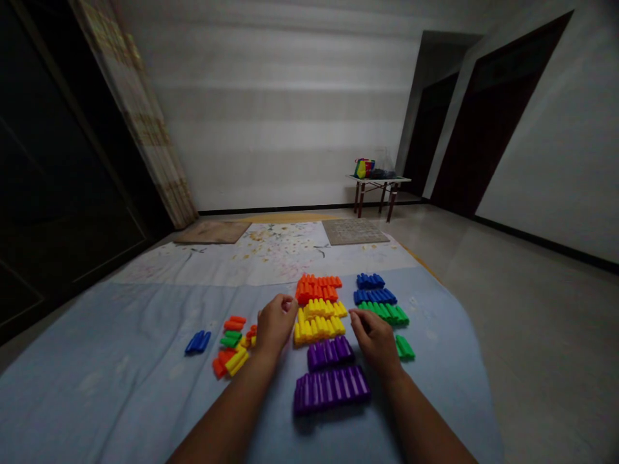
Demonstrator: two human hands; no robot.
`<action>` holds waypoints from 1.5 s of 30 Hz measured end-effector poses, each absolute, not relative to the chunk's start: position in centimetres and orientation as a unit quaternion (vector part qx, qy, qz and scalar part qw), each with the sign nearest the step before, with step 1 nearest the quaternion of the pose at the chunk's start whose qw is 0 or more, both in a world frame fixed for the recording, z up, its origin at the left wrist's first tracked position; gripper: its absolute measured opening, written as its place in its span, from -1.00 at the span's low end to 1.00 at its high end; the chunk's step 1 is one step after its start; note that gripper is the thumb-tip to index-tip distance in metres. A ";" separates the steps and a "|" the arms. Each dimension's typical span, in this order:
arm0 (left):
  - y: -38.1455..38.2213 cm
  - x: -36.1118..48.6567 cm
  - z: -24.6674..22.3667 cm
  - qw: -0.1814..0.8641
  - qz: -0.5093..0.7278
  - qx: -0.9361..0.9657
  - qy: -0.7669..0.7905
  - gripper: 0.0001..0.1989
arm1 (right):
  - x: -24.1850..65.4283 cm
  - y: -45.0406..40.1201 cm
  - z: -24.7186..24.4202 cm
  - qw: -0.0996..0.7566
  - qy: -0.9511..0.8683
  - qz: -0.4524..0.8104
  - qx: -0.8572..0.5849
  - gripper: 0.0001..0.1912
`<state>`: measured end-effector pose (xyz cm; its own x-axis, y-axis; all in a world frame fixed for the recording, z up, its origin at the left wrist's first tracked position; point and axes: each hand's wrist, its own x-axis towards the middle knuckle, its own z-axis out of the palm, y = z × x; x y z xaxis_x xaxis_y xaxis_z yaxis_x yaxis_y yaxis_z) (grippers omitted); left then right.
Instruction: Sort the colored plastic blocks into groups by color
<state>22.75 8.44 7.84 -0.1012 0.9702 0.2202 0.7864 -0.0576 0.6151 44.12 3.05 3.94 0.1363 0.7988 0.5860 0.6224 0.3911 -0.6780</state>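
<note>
My left hand [277, 325] is closed, its fingertips beside the left end of the orange row [316, 289] and the stacked yellow pieces [319, 321]. At the right end of the yellow pieces, my right hand [376, 338] is also closed, thumb and fingers together. Whatever either hand may hold is hidden. The pieces are small, ribbed plastic tubes. Two purple rows [331, 389] lie nearest me, between my forearms. Beyond my right hand are blue rows [374, 296] and a green row [384, 313]; a small green group [405, 348] lies beside that hand.
Left of my left hand lies a mixed pile of orange, green and yellow pieces [236, 361], with a blue group [198, 343] farther left. A pale blue cloth [120, 361] covers the surface. Two mats [355, 232] lie at the far edge; a small table [380, 180] stands beyond.
</note>
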 end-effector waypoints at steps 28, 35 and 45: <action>2.0 8.4 2.5 0.140 0.442 0.529 0.711 -0.69 | 33.2 5.5 10.5 0.200 -0.862 0.102 -0.455 -0.75; 2.0 8.3 2.5 0.136 0.426 0.536 0.717 -0.71 | 28.3 7.7 8.5 0.068 -0.879 0.067 -0.467 -0.77; 2.0 8.4 3.0 0.148 0.397 0.535 0.731 -0.68 | 34.2 8.6 11.4 0.222 -0.819 0.236 -0.473 -0.78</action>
